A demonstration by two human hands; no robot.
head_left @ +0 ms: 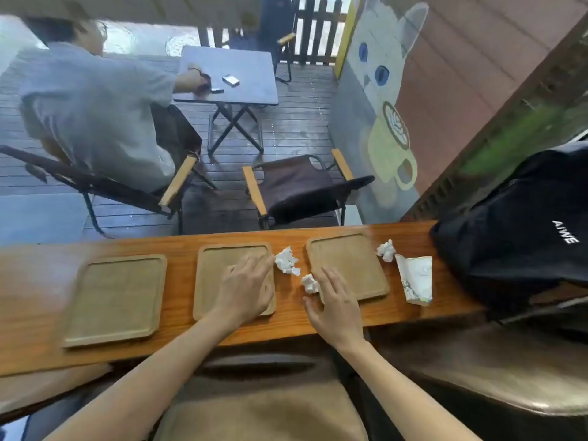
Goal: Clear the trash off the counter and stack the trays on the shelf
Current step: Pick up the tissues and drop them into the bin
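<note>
Three crumpled white tissue wads are seen on a long orange-brown wooden counter (pixel 178 326). The largest tissue wad (pixel 286 261) lies between the middle tray (pixel 219 275) and the right tray (pixel 353 265). A smaller wad (pixel 310 283) lies just below it, beside the right tray's near-left corner. A third wad (pixel 386 249) sits just right of the right tray, next to a flattened white paper cup (pixel 416 281) lying on its side. A left tray (pixel 117 300) lies further along, apart from the others. All three trays are pale wood, flat and rectangular, with rounded corners and a shallow raised rim; all appear empty.

The left hand (pixel 245 291) is spread over the middle tray, its fingertips just reaching the largest wad. The right hand (pixel 334 310) rests over the near-left corner of the right tray, its fingers touching or nearly touching the smaller wad. Each grip is open and flat, with nothing held.

The trash-clearing step is judged to be in hand, with no trash yet picked up. The next move would call for fingers to be closed around the light, soft wads, which should compress easily. The cup and third wad remain to be gathered before the trays can be stacked. No shelf is visible.

A black backpack (pixel 515 237) rests at the counter's right end.
</note>
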